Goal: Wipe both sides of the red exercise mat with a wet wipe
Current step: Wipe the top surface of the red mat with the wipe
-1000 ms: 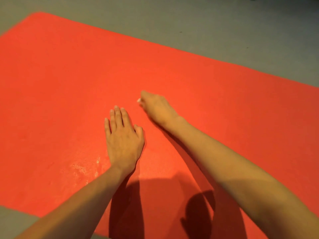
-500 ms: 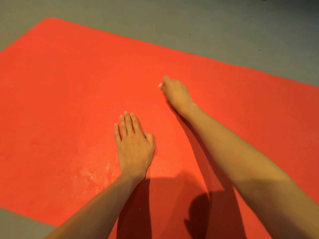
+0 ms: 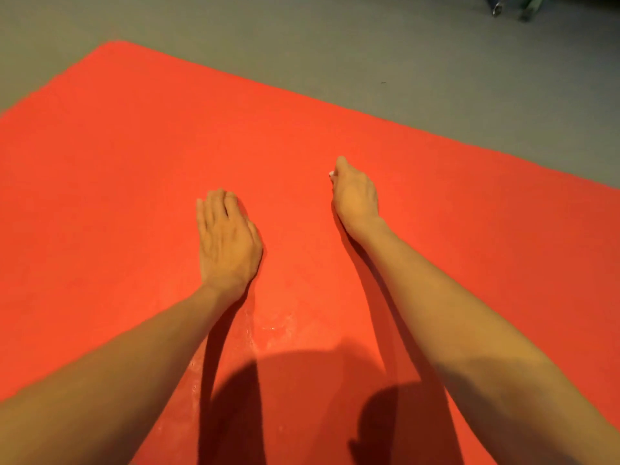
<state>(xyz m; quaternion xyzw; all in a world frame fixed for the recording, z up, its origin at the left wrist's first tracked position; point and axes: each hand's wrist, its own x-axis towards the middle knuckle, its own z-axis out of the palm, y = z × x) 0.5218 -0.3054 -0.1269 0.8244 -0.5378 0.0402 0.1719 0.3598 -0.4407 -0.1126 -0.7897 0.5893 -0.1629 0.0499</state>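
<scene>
On the red exercise mat, the left hand presses flat, fingers together; the right hand curls over a white scrap, probably the wet wipe.

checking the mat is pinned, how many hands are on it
2. The left hand lies flat on the red exercise mat; the right hand, farther out to its right, presses a mostly hidden white wet wipe onto it.
</scene>
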